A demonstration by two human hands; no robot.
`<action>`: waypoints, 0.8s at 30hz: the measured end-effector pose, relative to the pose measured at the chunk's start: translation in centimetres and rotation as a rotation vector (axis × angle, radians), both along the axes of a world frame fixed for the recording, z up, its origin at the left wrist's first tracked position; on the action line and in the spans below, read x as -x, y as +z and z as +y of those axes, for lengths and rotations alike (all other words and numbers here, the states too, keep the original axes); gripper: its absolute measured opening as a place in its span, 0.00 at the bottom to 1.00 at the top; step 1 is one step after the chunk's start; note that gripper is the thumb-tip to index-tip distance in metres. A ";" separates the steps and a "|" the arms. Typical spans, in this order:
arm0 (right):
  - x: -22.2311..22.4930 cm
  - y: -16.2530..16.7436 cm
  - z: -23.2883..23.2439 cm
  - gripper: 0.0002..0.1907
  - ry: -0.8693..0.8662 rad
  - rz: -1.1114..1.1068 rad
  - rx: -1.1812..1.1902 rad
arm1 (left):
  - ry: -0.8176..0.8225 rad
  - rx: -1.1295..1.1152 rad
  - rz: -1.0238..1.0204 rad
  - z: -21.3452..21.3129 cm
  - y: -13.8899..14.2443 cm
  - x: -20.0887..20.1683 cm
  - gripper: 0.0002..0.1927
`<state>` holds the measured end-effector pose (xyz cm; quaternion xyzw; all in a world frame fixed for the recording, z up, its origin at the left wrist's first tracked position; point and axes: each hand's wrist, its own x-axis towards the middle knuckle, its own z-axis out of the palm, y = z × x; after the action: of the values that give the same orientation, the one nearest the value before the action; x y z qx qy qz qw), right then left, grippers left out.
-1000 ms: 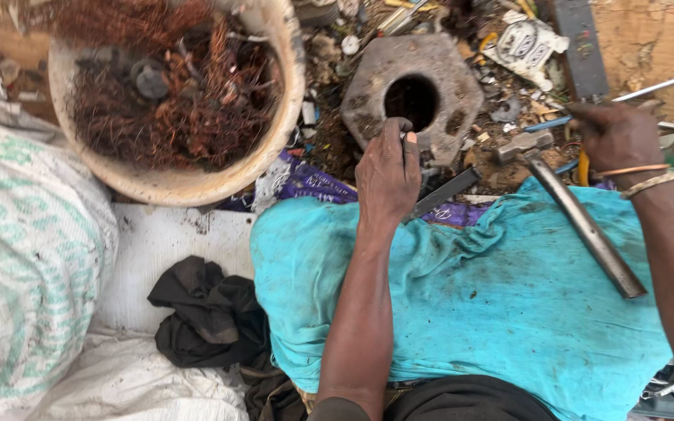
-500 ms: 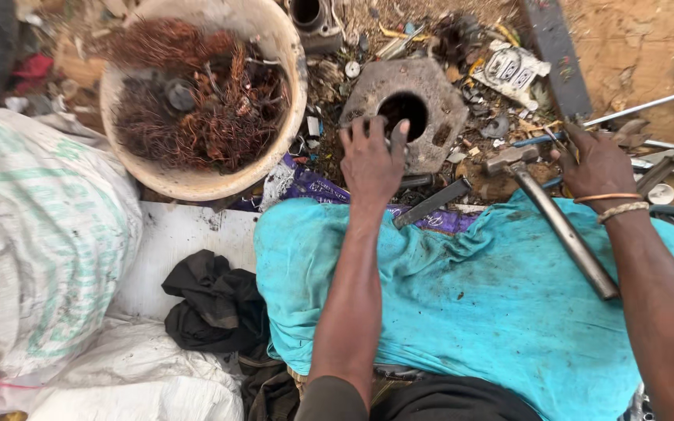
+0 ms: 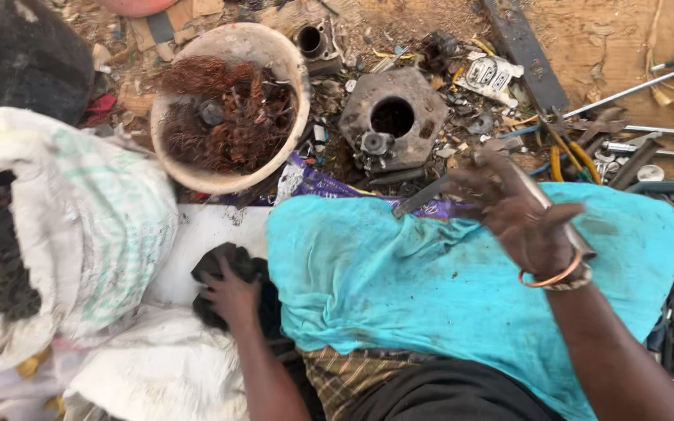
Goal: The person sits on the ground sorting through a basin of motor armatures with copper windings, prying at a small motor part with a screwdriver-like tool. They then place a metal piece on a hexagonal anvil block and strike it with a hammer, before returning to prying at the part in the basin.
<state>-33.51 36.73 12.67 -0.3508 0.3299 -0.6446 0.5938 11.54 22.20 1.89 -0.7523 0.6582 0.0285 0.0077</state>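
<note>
The light is bright, even daylight, and it makes only soft, short shadows. The turquoise cloth [image 3: 462, 281] over my lap is evenly lit and has no glare. Above this cloth, my right hand [image 3: 520, 210] is blurred by motion, especially the fingers. Left of the cloth, the white woven sack [image 3: 95, 226] looks pale, almost washed out. Far from the cloth, the corners bend slightly.

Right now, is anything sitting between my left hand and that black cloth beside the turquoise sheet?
Nothing visible: the left hand already rests on the crumpled black cloth, beside the turquoise cloth sheet on the lap.
</note>
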 end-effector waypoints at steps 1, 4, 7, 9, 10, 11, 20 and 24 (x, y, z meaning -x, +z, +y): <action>-0.9 0.3 0.0 0.62 0.079 -0.196 0.012 | 0.083 -0.066 0.050 1.1 -1.2 -0.8 0.45; -2.6 0.9 -0.9 0.58 0.257 -0.553 0.059 | -0.006 0.261 0.128 3.1 -1.7 -1.8 0.32; -3.6 1.8 -1.5 0.55 0.240 -0.530 0.004 | -0.002 0.562 0.382 3.8 2.0 -3.1 0.29; -5.0 2.5 -1.7 0.57 0.221 -0.224 -0.050 | 0.006 0.704 0.481 4.3 6.8 -2.5 0.15; -6.0 2.8 -1.9 0.58 0.204 -0.074 -0.081 | -0.059 0.739 0.574 5.1 9.3 -1.5 0.16; -7.2 2.9 -2.1 0.56 0.224 -0.024 -0.063 | -0.122 0.774 0.667 6.4 11.7 0.3 0.16; -16.9 -3.0 -3.2 0.34 0.153 -0.423 -0.156 | -0.406 0.488 1.493 9.8 18.5 21.0 0.21; -16.9 -2.3 -1.3 0.33 0.281 0.426 -0.456 | -0.287 0.506 1.414 7.4 16.9 18.0 0.18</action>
<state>-16.64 35.47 10.37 -0.3780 0.5304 -0.3783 0.6578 -6.43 29.58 18.76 -0.4408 0.5843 0.3505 -0.5844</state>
